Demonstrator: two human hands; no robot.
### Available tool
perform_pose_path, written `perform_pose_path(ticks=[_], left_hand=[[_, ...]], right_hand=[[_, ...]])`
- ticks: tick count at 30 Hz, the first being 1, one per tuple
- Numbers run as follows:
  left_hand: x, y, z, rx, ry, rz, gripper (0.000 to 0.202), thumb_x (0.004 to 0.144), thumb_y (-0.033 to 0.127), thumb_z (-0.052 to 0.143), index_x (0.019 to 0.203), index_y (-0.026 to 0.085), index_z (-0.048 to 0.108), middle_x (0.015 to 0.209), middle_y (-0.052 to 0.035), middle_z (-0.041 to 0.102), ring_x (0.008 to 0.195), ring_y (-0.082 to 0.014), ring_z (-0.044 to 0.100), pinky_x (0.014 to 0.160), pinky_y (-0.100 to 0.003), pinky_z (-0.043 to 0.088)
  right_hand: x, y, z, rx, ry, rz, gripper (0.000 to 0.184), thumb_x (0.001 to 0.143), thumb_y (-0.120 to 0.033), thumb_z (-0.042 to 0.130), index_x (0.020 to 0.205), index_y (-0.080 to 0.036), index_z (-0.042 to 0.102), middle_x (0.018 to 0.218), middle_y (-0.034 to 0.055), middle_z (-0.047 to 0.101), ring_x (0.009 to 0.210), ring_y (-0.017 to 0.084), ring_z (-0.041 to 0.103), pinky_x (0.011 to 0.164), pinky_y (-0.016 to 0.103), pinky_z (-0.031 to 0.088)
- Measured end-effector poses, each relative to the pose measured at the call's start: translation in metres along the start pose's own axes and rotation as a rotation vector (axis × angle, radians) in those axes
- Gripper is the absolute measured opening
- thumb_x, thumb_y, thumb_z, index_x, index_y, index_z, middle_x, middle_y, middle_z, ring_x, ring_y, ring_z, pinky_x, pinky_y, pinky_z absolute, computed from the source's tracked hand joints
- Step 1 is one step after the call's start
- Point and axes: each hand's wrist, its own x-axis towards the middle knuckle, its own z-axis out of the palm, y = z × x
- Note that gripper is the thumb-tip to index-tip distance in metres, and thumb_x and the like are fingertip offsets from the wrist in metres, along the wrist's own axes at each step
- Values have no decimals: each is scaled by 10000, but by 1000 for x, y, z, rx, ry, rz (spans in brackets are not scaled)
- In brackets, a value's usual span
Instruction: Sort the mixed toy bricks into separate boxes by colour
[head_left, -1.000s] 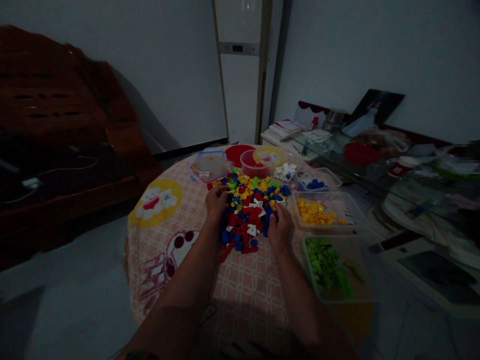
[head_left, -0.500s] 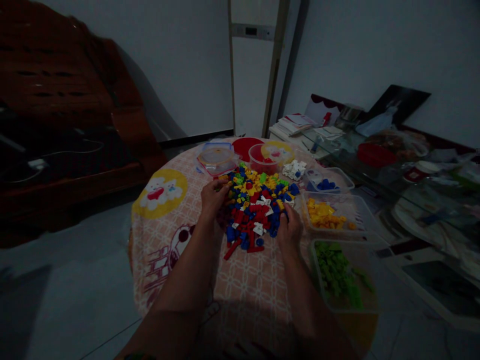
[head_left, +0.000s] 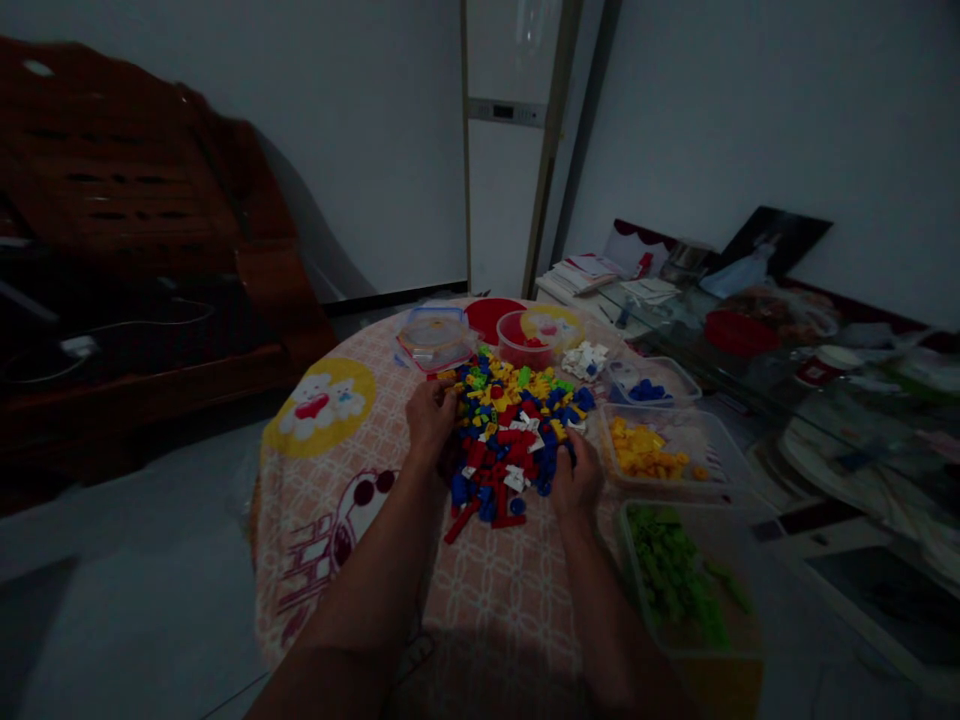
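In the head view, a pile (head_left: 499, 440) of mixed toy bricks, red, blue, yellow, green and white, lies in the middle of a round tabletop (head_left: 499, 600) covered with a patterned cloth (head_left: 322, 405). The two hands are well apart, on either side of it. The left hand (head_left: 430, 418) is at the pile's left edge with its fingers bent inward; whether it pinches a brick cannot be told. The right hand (head_left: 576, 470) is at the right edge, thumb and fingers partly curled and a little spread, near some yellow and blue pieces; whether it grips any of them is too dark to tell.

Along the right side stand three clear tubs. The nearest tub (head_left: 724, 540) has green bricks (head_left: 671, 570) in it, the middle tub (head_left: 697, 435) yellow bricks (head_left: 637, 450), and the far tub (head_left: 684, 380) blue bricks (head_left: 649, 390). White bricks (head_left: 585, 360) lie in a small heap on the cloth, beyond the pile. To the left of that heap stands a round bowl (head_left: 517, 350) with a few red pieces, near a flat red disc (head_left: 487, 318). Clear plastic ware (head_left: 433, 340) with blue and red edges sits at the back left.
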Motion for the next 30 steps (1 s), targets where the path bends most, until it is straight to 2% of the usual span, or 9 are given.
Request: perform_pose_path(ticks=[3,8,16,22,26,30], left_hand=[[-4,3,3,3,-10,84,274,880,304,593,1062,207,773,1082,-90,765,948,-245,717,929,-388,564],[-5,13,9,29,-52,265,269,888,268,586,1089,203,754,1167,-102,755,1125,-274,687,1041,-431,525],[15,57,49,171,-353,487,372,940,263,589,1285,197,710,1365,-126,688,1305,-282,600,1155,-437,449],[39,82,73,415,-501,470,326,987,362,564,1195,190,745,1228,-139,729,1179,-274,651,1044,-373,499],[44,88,77,564,-573,503,416,1021,462,499,1152,159,752,1262,-171,698,1166,-285,650,981,-358,500],[43,89,75,619,-596,520,447,1026,493,482,1214,170,729,1285,-172,689,1165,-309,656,971,-389,499]], right_hand=[[0,-2,-1,34,48,50,476,933,-374,454,1231,-124,728,1216,194,747,1163,320,671,1067,515,502],[-1,-5,-1,86,103,97,464,921,-363,459,1225,-136,727,1237,182,742,1164,299,675,1071,484,505],[1,-12,-1,138,218,172,454,896,-351,464,1156,-124,758,1127,177,778,1071,291,710,990,442,539],[0,-15,-3,160,220,220,446,922,-353,456,1156,-126,761,1149,180,779,1100,295,711,998,438,533],[0,-15,-4,161,188,224,453,929,-355,452,1166,-124,761,1173,186,770,1116,305,707,1026,454,518],[0,-15,-4,162,196,236,467,924,-368,455,1158,-107,763,1166,195,771,1119,313,707,1028,458,515]])
